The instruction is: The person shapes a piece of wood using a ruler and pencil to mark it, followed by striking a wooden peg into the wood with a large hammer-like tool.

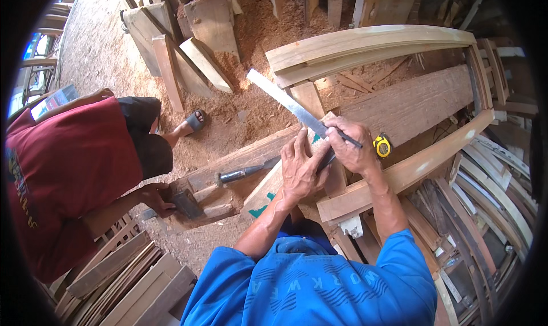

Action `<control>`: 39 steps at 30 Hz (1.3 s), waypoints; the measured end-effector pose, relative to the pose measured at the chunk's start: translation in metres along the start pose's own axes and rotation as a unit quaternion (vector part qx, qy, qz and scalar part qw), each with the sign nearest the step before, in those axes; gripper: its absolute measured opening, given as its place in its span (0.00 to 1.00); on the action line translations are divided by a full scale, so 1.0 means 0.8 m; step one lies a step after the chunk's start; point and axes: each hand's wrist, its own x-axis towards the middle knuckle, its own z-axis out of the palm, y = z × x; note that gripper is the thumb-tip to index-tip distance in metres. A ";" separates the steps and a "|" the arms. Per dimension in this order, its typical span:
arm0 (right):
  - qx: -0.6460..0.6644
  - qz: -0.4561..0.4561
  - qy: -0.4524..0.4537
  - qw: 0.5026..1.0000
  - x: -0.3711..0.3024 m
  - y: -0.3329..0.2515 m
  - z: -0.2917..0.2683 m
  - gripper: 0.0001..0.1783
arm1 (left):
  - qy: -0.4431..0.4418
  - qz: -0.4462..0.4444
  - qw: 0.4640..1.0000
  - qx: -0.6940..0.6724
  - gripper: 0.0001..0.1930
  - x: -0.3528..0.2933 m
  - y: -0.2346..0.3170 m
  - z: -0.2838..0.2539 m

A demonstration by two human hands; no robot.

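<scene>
My left hand (301, 167) presses flat on a pale wooden piece (268, 192) and on the lower end of a long steel ruler (282, 96) that runs up to the left. My right hand (353, 146) grips a dark pencil (346, 138) with its tip against the ruler's edge. The wooden piece lies across a rough brown plank (411, 100). A yellow tape measure (383, 146) sits just right of my right hand.
A person in a red shirt (63, 172) crouches at the left, one hand (153, 196) on a chisel (184, 203) by a hammer (242, 172). Curved wooden pieces (365, 43) lie above. Stacked slats (131, 280) fill the lower left. Sawdust (251, 103) covers the floor.
</scene>
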 end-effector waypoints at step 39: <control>0.266 0.081 0.529 0.802 -0.173 -0.006 -0.058 0.19 | -0.230 -0.169 0.892 -0.351 0.33 -0.008 -0.091 -0.090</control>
